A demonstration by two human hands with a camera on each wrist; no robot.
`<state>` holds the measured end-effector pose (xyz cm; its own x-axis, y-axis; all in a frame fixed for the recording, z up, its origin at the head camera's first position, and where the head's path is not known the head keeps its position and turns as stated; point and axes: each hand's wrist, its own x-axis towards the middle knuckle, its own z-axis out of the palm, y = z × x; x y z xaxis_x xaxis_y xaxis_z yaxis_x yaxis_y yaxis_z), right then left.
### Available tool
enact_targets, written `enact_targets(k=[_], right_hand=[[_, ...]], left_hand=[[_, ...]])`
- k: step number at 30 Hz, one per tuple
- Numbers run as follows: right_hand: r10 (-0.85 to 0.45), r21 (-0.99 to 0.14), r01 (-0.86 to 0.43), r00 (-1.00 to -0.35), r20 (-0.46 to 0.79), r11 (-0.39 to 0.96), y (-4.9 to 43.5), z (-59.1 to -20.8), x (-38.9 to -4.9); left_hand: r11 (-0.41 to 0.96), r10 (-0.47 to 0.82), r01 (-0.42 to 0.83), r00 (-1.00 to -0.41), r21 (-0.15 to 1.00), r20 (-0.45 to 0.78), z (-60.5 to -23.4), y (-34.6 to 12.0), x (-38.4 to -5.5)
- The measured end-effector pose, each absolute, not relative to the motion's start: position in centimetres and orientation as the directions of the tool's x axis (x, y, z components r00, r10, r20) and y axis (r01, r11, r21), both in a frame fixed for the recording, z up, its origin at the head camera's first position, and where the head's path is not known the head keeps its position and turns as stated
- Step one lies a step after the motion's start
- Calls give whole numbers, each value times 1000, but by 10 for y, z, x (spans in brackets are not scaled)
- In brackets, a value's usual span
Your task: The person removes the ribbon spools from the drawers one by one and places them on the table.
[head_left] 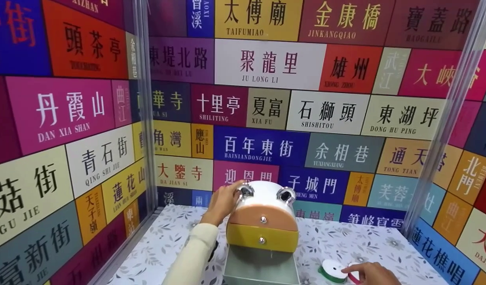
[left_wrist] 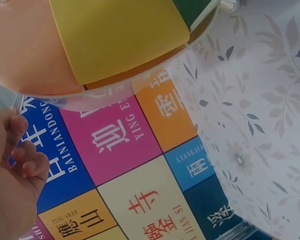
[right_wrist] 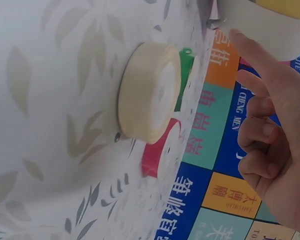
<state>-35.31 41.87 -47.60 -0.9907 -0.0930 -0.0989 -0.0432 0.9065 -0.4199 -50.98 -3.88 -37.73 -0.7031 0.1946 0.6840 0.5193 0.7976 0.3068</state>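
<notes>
A small drawer box (head_left: 262,194) with a white rounded top and two silver eyes stands on the table. Its orange and yellow drawers are closed, and the pale grey-green bottom drawer (head_left: 261,263) is pulled out. My left hand (head_left: 222,202) holds the box at its upper left by the silver eye, curled fingertips (left_wrist: 32,162) showing beside it; its thumb is hidden. Over the ribbon rolls hovers my right hand (right_wrist: 277,130), index finger extended, the others loosely bent, holding nothing. Below it are a green ribbon roll (head_left: 332,272), a red ribbon roll (right_wrist: 154,159) and a cream ribbon roll (right_wrist: 140,95).
A white tablecloth with grey leaf print (head_left: 148,253) covers the table. Coloured panels with street names (head_left: 262,146) rise behind and at both sides. Clear upright strips (head_left: 146,118) run along the corners.
</notes>
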Motion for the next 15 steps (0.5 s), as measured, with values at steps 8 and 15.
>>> enact_targets(k=[8, 15], right_hand=[[-165, -484, -131, -986, -29, 865, 393, -471, -357], [-212, -474, -181, -977, -13, 862, 361, -468, -359]], left_hand=[[799, 197, 514, -714, 312, 672, -375, -40, -511], [795, 210, 524, -710, 306, 672, -376, -39, -512]])
